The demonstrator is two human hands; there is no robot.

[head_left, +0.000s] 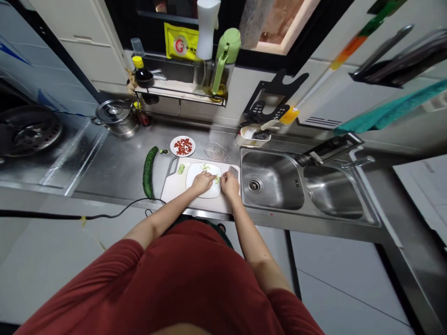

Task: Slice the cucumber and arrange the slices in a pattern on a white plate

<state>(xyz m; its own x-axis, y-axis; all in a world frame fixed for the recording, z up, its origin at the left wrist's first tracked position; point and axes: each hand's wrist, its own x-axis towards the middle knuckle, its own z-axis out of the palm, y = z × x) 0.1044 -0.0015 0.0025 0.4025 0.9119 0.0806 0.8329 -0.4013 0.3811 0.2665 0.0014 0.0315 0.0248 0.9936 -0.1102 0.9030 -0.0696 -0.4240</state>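
Observation:
A white plate (194, 187) lies on a pale cutting board (169, 194), with a few green cucumber pieces (205, 166) on it. My left hand (203, 182) reaches over the plate, fingers stretched out toward a small cucumber piece (217, 179). At the plate's right edge is my right hand (229, 184), its fingers bent together beside that same piece; what they pinch, if anything, is too small to make out. Behind it shows a flat grey blade-like piece (233, 171). Cucumber slices (180, 169) sit stacked on the board's left part. A whole cucumber (149, 172) lies farther left.
Behind the board stands a white dish of chopped red bits (183, 146), beside a clear round dish (214, 150). A double sink (272, 186) adjoins on the right. A lidded steel pot (117, 118) stands back left; a bottle shelf (181, 93) hangs above. A black cable (115, 215) crosses the front edge.

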